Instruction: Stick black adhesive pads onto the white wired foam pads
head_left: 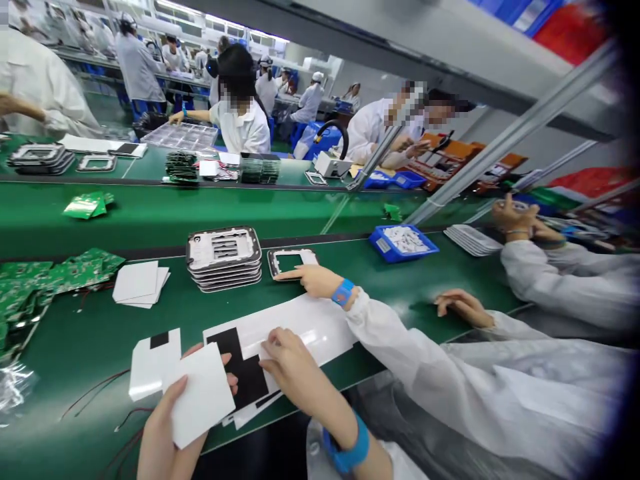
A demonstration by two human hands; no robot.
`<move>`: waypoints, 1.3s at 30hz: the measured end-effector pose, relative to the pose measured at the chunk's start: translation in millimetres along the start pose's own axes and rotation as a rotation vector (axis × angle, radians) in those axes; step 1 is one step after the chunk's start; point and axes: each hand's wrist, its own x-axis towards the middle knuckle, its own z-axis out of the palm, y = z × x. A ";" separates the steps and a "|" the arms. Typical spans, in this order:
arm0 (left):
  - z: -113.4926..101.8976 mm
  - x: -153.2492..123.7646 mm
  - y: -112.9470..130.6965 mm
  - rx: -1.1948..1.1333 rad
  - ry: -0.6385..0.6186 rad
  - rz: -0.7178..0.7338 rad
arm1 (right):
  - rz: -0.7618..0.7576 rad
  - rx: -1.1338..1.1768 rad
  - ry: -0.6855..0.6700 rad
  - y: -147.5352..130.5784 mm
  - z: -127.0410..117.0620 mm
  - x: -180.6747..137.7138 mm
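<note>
My left hand [167,417] grips a white square panel [205,397] by its sides, thumb on top and fingertips showing at the far edge. My right hand [295,367], with a blue wristband, hovers over a white backing sheet [320,327] carrying black rectangular stickers [250,381]. Its thumb and index finger pinch together beside the black area; what they hold, if anything, I cannot make out. Left of the held panel lies another white panel [145,373] with a small black patch, and thin wires trail near it.
A co-worker's hand [320,281] touches a single frame [280,261] beside a stack of frames [225,257]. Green circuit boards [65,275] and white squares [137,283] lie left. A blue tray [400,247] holds white parts. Another person's hand [465,308] rests at right.
</note>
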 end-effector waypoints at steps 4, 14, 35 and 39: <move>12.5 18.0 -20.0 -0.037 -0.090 -0.044 | -0.027 -0.043 0.123 -6.1 19.7 -8.9; 6.4 44.0 -37.4 -0.170 -0.096 -0.014 | -0.135 -0.004 0.161 -9.1 29.8 -10.3; 27.8 50.9 -48.3 -0.213 0.030 0.161 | 0.184 0.370 0.074 -6.3 25.8 14.1; 29.1 49.0 -48.4 -0.204 0.037 0.176 | 0.196 0.366 -0.036 -5.6 13.9 25.9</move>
